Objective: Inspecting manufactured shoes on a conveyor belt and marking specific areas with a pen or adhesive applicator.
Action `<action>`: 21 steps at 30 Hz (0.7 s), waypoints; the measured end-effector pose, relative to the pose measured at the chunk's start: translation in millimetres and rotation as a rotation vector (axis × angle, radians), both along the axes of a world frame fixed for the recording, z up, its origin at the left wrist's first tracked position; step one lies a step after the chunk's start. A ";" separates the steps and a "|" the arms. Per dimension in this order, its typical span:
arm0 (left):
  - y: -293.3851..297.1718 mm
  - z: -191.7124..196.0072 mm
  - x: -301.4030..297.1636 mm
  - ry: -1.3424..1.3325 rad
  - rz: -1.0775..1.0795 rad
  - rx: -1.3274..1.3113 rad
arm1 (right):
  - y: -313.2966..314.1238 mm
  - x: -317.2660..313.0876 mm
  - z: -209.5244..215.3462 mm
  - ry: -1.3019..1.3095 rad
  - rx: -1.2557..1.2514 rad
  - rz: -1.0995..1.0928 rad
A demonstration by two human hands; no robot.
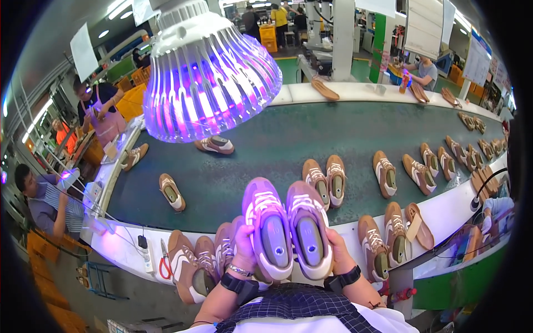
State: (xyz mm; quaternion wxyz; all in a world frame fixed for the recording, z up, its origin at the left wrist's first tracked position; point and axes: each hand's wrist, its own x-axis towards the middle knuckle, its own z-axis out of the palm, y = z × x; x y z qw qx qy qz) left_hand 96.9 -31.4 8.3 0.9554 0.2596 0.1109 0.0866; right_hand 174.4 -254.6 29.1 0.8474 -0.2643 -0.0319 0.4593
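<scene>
A brown sneaker (262,194) with white laces and stripes is in my left hand (244,248), fingers closed round its outer side. Its mate, a second sneaker (322,226), is gripped by my right hand (340,254) at the heel side. Both are held side by side, toes pointing away and openings toward me, with dark inserts inside. Purple light from the large lamp (211,77) tints them. Next to my left wrist several similar sneakers (183,256) stand on the white ledge. A pair (373,244) stands right of my right hand.
A green conveyor belt (261,133) carries several sneakers beyond my hands. Red-handled scissors (165,265) and a power strip (146,257) lie on the left ledge. A loose sole (421,227) rests at right. People work at left and far right.
</scene>
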 end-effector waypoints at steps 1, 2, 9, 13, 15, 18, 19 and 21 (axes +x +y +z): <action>0.6 6.3 -0.3 -0.010 0.037 -0.027 | 3.0 4.3 2.8 -0.007 -0.030 -0.026; 2.0 13.1 -0.2 -0.023 0.063 -0.056 | 5.1 7.4 6.8 -0.055 -0.033 -0.065; 12.4 39.8 -10.2 -0.100 0.355 -0.080 | 16.8 19.5 37.9 -0.060 0.050 -0.403; 16.3 33.1 -11.4 0.061 0.474 -0.114 | 27.0 12.1 37.2 -0.171 -0.099 -0.455; 16.7 27.5 -11.7 0.052 0.461 -0.115 | 30.7 8.9 33.4 -0.182 -0.130 -0.477; 17.7 21.5 -11.9 0.075 0.450 -0.128 | 34.3 6.3 27.9 -0.175 -0.162 -0.552; 17.6 20.6 -11.5 0.081 0.429 -0.131 | 34.4 6.5 26.9 -0.181 -0.124 -0.585; 16.5 19.8 -10.2 0.081 0.415 -0.135 | 34.6 6.3 25.7 -0.157 -0.152 -0.586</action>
